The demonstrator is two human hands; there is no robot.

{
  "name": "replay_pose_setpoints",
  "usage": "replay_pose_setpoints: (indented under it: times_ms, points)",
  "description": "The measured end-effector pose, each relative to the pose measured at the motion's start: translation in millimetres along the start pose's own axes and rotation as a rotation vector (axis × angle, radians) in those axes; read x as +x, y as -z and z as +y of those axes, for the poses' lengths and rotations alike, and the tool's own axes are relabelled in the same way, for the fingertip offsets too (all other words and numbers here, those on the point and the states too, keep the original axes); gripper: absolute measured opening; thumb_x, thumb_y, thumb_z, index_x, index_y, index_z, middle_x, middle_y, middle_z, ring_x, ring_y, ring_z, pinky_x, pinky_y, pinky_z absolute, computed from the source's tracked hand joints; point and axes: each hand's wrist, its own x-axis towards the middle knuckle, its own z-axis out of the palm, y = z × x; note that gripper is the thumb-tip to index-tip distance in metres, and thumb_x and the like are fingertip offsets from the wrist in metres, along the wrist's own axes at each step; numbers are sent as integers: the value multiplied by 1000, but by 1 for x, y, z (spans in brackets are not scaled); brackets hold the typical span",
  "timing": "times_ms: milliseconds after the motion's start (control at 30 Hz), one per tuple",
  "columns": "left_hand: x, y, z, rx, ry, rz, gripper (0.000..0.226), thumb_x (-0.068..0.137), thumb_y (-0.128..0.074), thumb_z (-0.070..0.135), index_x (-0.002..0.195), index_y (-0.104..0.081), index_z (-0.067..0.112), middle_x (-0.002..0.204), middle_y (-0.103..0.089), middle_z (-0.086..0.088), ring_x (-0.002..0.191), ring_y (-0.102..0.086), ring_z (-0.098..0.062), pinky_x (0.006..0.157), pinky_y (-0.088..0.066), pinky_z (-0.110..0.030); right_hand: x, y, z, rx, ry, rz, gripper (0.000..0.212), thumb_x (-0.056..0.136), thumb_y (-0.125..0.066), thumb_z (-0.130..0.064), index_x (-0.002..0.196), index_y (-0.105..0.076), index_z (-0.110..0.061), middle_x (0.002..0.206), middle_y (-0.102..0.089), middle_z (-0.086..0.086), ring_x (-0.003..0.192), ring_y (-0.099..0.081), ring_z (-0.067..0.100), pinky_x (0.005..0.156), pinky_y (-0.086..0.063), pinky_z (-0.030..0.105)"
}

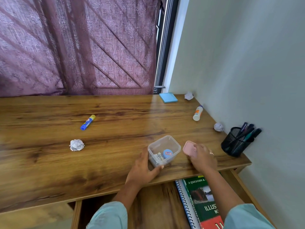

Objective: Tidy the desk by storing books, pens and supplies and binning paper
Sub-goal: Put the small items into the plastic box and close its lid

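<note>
Box (pixel 164 150) sits open near the front edge of the desk (pixel 49 171), small supplies inside. The left hand (pixel 143 169) curls round its near corner; the right hand (pixel 203 158) grips the pink lid (pixel 189 148) just beside it. Books (pixel 201 200) lie in the open drawer (pixel 155 200) below.

Home study: wooden desk (pixel 99 113), curtain (pixel 74 47).

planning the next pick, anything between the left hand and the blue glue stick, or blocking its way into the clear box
Nothing visible. Bare desk lies between the left hand and the glue stick; the nearby crumpled paper sits left of that line. The clear box is open, its pink lid in the right hand.
</note>
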Motion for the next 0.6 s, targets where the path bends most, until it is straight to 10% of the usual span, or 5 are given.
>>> replay_pose_setpoints:
  times_ms: [467,600]
  points:
    - [6,0,0,-28,1,104,80,87,-54,51,149,-7,35,153,-21,7,139,-29,-16,109,-37,-46,0,8,-13,-181,94,-24,67,77,-60,-64,122,-46,-17,120,-59,6,109,-57,26,77,-44,34]
    - [7,-2,4,-2,-23,160,73,94,-53,35,151,-7,29,156,-17,5,138,-18,-4,113,-19,-27,-6,9,-24,-123,85,-34,55,78,-62,-51,118,-45,-18,117,-60,5,107,-57,27,75,-42,34]
